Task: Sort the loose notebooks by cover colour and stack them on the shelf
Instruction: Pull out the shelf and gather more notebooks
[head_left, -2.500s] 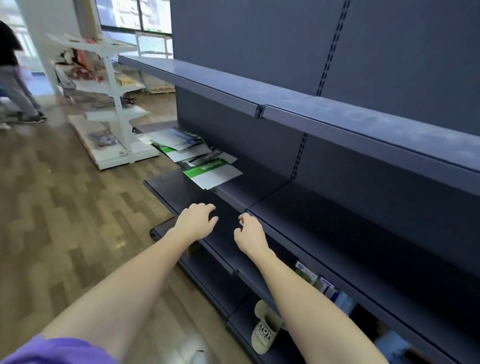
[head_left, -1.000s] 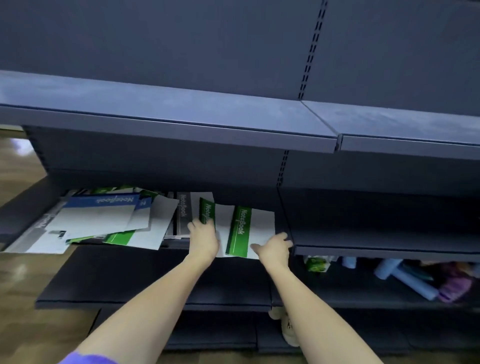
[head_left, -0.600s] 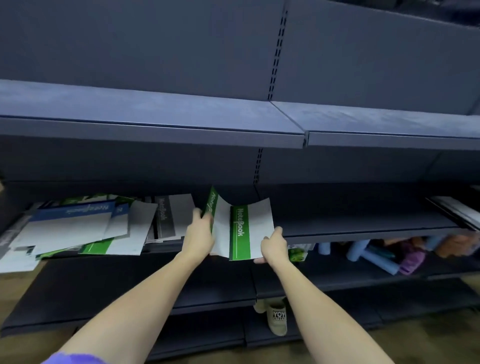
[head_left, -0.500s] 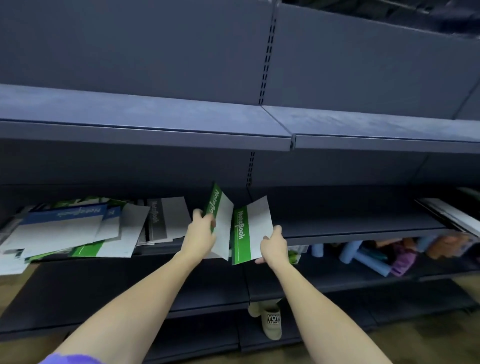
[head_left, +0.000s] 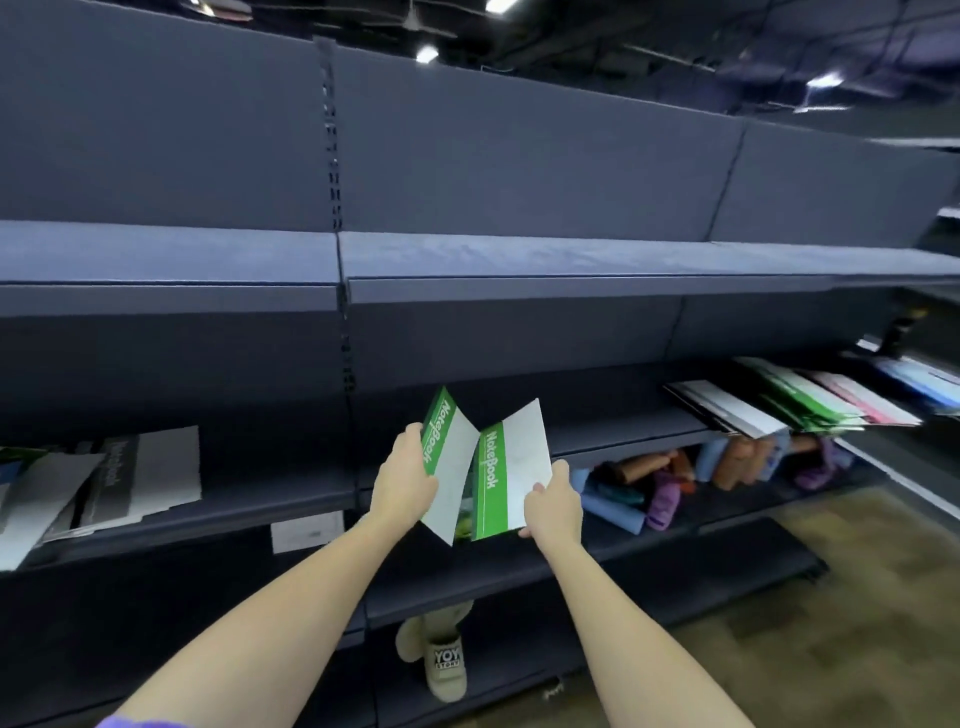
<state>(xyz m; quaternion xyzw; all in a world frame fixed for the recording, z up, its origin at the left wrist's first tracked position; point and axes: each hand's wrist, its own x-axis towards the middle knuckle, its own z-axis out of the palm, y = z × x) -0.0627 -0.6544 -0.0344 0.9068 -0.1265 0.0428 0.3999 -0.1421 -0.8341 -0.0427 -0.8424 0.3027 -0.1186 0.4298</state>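
Each hand holds one green-and-white notebook in the air in front of the middle shelf (head_left: 597, 434). My left hand (head_left: 402, 480) grips the left green notebook (head_left: 451, 457) by its left edge. My right hand (head_left: 553, 501) grips the right green notebook (head_left: 511, 470) at its lower right corner. The two covers tilt toward each other in a V. A grey-and-white notebook (head_left: 150, 465) lies among loose notebooks at the shelf's left end. At the right end lie sorted stacks: a grey-white stack (head_left: 727, 405), a green stack (head_left: 800, 397), a pink stack (head_left: 862, 397) and a blue stack (head_left: 924, 382).
The upper shelf (head_left: 467, 260) runs above, bare. Rolled coloured items (head_left: 670, 483) fill the shelf below on the right. A beige slipper (head_left: 444, 660) lies on the lowest shelf. Wooden floor (head_left: 857, 597) shows at the right.
My hands reached the shelf, took hold of two green notebooks and lifted them off it. The view has swung right, bringing the sorted stacks into sight.
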